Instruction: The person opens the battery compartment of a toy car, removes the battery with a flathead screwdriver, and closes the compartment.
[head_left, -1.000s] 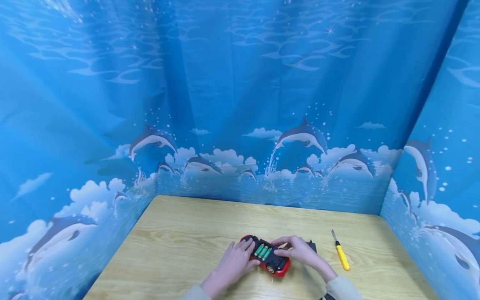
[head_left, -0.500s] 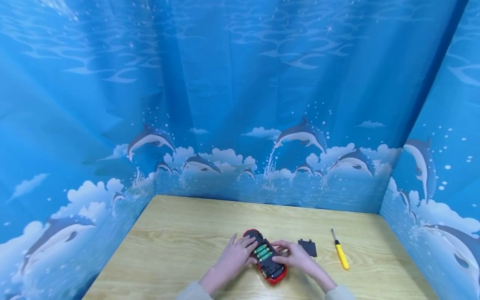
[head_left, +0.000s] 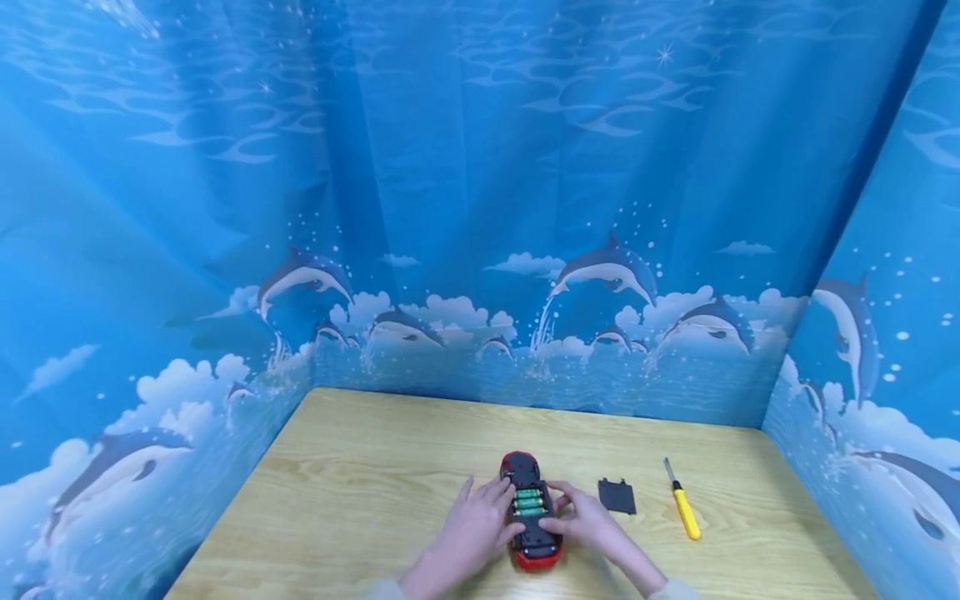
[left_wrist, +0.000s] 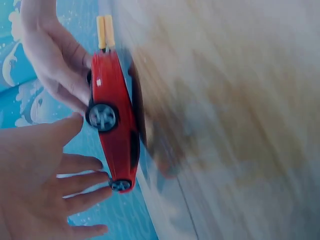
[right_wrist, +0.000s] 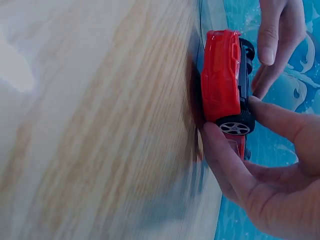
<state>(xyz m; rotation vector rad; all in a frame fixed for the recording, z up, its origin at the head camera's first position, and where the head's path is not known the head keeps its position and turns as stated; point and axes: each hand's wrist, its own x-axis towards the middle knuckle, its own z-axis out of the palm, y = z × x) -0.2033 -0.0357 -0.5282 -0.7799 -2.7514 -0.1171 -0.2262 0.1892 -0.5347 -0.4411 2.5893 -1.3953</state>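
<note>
A red toy car (head_left: 538,562) lies upside down on the wooden table, its black underside up. Several green batteries (head_left: 529,502) sit side by side in its uncovered compartment. My left hand (head_left: 471,532) is at the car's left side, fingers extended, with fingertips right at its edge and wheels in the left wrist view. From the right, my right hand (head_left: 587,522) grips the car; in the right wrist view its thumb is at the underside by a wheel (right_wrist: 235,125) and its fingers are along the red body.
A black battery cover (head_left: 617,497) lies right of the car on the table (head_left: 375,467). Further right is a screwdriver (head_left: 686,510) with a yellow handle. A blue dolphin-print curtain (head_left: 465,208) surrounds the table's back and sides.
The car has turned clockwise from a slant to nearly straight, front to back. My right hand has moved off the battery cover, which now shows whole. Both hands stay at the car.
</note>
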